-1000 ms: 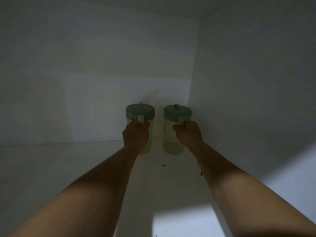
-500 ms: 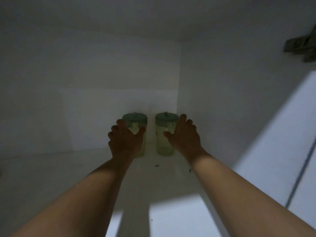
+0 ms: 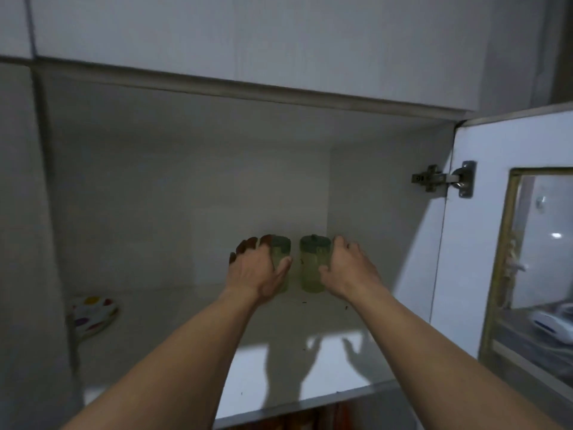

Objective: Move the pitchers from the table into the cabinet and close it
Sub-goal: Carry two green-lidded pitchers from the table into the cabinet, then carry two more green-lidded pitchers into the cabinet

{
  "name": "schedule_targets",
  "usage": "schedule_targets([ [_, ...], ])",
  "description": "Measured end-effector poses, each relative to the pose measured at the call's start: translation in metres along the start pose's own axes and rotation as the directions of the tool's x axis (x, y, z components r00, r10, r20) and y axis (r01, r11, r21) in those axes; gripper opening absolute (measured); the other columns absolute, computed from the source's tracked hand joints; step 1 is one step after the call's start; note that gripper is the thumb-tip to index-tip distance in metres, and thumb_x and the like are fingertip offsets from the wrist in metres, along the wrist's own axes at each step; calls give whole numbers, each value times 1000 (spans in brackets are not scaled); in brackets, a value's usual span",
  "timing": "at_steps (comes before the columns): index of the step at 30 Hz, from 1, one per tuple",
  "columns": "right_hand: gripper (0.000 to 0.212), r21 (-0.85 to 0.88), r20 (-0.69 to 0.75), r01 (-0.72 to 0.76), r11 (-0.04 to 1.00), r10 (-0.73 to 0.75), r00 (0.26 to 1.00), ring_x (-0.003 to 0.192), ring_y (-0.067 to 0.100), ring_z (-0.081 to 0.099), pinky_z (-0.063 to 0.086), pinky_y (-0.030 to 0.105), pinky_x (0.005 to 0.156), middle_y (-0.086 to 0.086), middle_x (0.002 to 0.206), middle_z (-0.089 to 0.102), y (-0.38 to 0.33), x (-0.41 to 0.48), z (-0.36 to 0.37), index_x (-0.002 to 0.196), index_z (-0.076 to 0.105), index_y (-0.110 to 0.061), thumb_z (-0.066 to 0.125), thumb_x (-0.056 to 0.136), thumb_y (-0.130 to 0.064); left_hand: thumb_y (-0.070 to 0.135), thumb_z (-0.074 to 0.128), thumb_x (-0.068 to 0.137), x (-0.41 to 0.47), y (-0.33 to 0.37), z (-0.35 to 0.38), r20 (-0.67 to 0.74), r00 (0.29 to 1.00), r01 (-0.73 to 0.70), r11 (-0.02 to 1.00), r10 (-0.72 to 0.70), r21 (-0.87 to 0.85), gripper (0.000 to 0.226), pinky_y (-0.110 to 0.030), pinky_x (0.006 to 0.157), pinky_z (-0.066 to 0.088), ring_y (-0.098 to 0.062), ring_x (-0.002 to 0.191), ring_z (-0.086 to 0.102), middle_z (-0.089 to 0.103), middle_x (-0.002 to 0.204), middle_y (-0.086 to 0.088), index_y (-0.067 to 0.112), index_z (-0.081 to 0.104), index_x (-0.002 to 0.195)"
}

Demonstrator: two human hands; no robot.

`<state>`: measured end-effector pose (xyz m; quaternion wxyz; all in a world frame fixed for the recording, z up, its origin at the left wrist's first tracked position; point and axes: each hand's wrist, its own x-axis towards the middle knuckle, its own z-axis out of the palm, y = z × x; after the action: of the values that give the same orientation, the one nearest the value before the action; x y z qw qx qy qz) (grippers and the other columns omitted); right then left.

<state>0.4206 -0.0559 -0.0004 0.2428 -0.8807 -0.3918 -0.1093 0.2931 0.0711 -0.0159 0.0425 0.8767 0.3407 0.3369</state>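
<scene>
Two pale yellow-green pitchers with dark green lids stand side by side, upright, at the back right of the cabinet shelf (image 3: pixel 341 364): the left pitcher (image 3: pixel 281 247) and the right pitcher (image 3: pixel 311 265). My left hand (image 3: pixel 257 268) hovers in front of the left pitcher with fingers spread, hiding part of it. My right hand (image 3: pixel 350 268) is in front of and to the right of the right pitcher, fingers apart, holding nothing.
The cabinet door (image 3: pixel 511 237) with a glass pane hangs open on the right, on a metal hinge (image 3: pixel 443 180). A white dish with coloured spots (image 3: pixel 93 313) lies at the shelf's left. Another closed cabinet front (image 3: pixel 248 35) sits above.
Both hands let go of the pitcher handles, opened, and drew back from the pitchers. My view pulled back out of the cabinet, so the door and upper front now show.
</scene>
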Motion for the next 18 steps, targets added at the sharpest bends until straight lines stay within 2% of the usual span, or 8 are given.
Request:
schedule_targets([
  [7,61,25,1,76,997,-76,997,132,44,44,42,51,108,24,142,46,-47,-72,-41,143,39,-9,56,94,-40,55,40,96,-81,-16,-75,-24,998,-48,998,49,43,66,-44,115,29,-33,138,37,42,148,-16,15,34,149],
  [11,65,14,-28,182,983,-182,983,134,41,43,39,52,109,24,143,48,-82,-101,-67,147,37,-9,50,96,-48,51,44,95,-118,-24,-136,-153,984,-58,980,87,189,60,-43,107,38,-34,126,47,54,135,-16,14,44,141],
  [14,69,63,-42,283,957,-281,959,138,40,39,35,53,112,23,148,44,-113,-126,-81,151,33,-11,49,96,-49,48,47,93,-149,-31,-181,-238,969,2,961,67,278,54,-41,99,42,-34,119,51,59,127,-15,14,52,134],
  [18,73,135,-12,395,909,-397,918,143,39,35,33,52,115,22,154,37,-152,-174,-91,156,26,-15,49,97,-50,52,41,92,-207,-53,-227,-279,959,152,924,-51,352,56,-44,103,40,-33,122,48,58,128,-15,14,51,132],
])
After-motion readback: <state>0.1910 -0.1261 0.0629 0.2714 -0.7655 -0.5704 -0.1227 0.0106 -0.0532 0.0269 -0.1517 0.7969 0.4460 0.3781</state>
